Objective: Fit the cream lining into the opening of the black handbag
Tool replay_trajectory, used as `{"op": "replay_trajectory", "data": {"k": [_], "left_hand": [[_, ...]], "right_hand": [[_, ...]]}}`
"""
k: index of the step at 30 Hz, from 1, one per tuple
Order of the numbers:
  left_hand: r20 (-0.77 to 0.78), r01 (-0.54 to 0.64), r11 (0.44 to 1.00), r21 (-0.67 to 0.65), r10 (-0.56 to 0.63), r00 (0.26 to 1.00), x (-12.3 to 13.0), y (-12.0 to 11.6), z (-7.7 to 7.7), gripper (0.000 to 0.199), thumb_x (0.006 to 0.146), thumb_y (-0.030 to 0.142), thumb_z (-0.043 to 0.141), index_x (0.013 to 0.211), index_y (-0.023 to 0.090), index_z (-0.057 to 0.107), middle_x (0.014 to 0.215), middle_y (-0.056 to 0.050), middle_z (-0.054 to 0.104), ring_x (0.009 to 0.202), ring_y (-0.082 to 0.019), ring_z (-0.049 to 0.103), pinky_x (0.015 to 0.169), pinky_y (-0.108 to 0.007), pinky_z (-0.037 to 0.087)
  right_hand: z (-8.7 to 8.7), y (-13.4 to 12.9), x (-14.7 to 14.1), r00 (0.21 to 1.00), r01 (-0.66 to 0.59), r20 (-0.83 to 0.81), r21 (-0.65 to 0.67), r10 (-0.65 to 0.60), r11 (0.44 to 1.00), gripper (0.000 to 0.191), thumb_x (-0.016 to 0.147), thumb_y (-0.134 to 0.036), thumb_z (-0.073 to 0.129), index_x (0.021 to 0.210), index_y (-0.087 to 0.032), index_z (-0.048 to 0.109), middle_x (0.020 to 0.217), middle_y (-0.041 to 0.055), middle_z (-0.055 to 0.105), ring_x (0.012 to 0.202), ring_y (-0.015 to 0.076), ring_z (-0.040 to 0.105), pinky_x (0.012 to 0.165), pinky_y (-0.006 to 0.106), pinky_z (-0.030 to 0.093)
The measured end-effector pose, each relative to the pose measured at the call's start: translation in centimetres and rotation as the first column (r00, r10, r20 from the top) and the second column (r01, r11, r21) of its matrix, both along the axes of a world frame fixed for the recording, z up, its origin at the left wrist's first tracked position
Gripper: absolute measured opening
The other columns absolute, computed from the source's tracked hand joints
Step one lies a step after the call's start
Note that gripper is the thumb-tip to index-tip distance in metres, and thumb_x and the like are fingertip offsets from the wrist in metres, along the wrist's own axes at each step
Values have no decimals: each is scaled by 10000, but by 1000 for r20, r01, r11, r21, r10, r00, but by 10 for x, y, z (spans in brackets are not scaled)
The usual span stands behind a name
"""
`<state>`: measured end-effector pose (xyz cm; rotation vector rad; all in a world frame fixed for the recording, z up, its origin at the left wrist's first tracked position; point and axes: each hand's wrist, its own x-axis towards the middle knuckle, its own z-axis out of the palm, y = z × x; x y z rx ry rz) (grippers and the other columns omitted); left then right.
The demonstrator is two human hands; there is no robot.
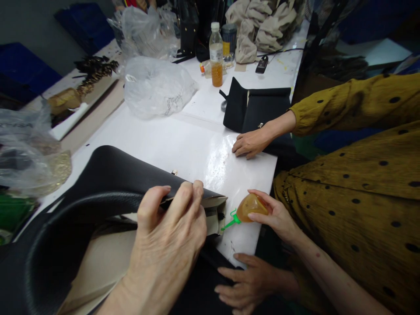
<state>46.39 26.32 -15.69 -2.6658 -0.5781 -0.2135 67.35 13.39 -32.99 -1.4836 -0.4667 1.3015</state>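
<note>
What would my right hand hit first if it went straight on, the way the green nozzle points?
With the green nozzle leading, your right hand would probably meet the beige inner edge of the black piece. They look very close or touching; depth is unclear.

- The left hand [173,223] covers part of a black bag [121,168] cropped at left.
- Some fingers of the right hand [278,218], gripping a squeeze bottle [247,209], are hidden.
- A worker [357,192] in dotted clothing is cropped at right.
- Print on a plastic bag [154,85] is illegible.
</note>
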Motion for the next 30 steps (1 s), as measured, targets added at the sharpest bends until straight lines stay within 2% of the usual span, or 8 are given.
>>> {"op": "replay_trajectory", "data": {"k": [4, 9, 15, 17, 20, 24, 27, 30], "left_hand": [[7, 7, 1000, 5, -7, 1000, -1, 0, -1, 289, 866, -57, 402, 898, 111, 634, 1193, -130, 653, 1049, -208, 548, 967, -449, 288], [0, 3, 1000, 18, -3, 1000, -2, 0, -3, 292, 866, -46, 401, 869, 136, 629, 1200, -116, 652, 1049, -210, 547, 978, -457, 279], [20, 16, 1000, 27, -16, 1000, 0, 0, -2, 286, 863, -48, 405, 847, 128, 630, 1160, -128, 664, 1024, -215, 541, 975, -457, 271], [27, 21, 999, 26, -21, 999, 0, 0, -2, 285, 859, -46, 407, 841, 124, 634, 1159, -136, 664, 1031, -218, 536, 977, -460, 270], [21, 20, 1000, 16, -20, 1000, 0, 0, -2, 286, 844, -40, 417, 821, 134, 642, 1164, -130, 659, 1038, -222, 531, 982, -468, 272], [8, 16, 1000, 24, -16, 1000, 0, 0, -1, 286, 855, 7, 432, 817, 168, 665, 1171, -106, 650, 1046, -215, 520, 993, -460, 289], [-6, 11, 999, 44, -11, 1000, 1, 1, -1, 294, 846, 2, 433, 819, 159, 679, 1195, -110, 638, 1070, -208, 507, 990, -448, 299], [-8, 10, 999, 53, -10, 1000, 1, 3, -1, 289, 840, -4, 438, 819, 148, 684, 1209, -112, 633, 1081, -204, 498, 984, -445, 300]], "right_hand": [[1, -3, -3, 996, 31, -85, -35, -33, 999, 707, 608, -332, 847, 1253, -240, 571, 1082, 23, 680, 1019, 226, 613, 933, 332, 481], [2, -7, -5, 991, 90, -94, -87, -98, 992, 728, 586, -335, 861, 1247, -221, 577, 1100, 53, 685, 1035, 264, 626, 941, 383, 497], [-2, -12, -1, 912, 126, -380, -109, -158, 986, 560, 678, -337, 794, 1195, -229, 610, 1148, 100, 678, 1045, 310, 646, 821, 426, 565], [-4, -14, -1, 914, 163, -358, -111, -192, 980, 555, 684, -329, 792, 1197, -234, 606, 1170, 99, 670, 1062, 307, 637, 819, 416, 565], [-6, -15, -4, 940, 202, -255, -114, -225, 973, 657, 642, -312, 827, 1241, -231, 571, 1167, 81, 664, 1064, 294, 625, 856, 420, 548], [-5, -15, -10, 969, 181, -150, -98, -194, 979, 732, 582, -307, 864, 1245, -218, 567, 1104, 54, 680, 1031, 264, 625, 906, 390, 518], [-5, -15, -9, 944, 120, -294, -113, -149, 986, 651, 627, -295, 834, 1222, -212, 583, 1095, 69, 685, 1012, 271, 635, 867, 405, 538], [-6, -16, -2, 895, 159, -407, -91, -183, 983, 554, 687, -301, 787, 1199, -208, 600, 1125, 89, 679, 1025, 275, 637, 852, 409, 546]]}}
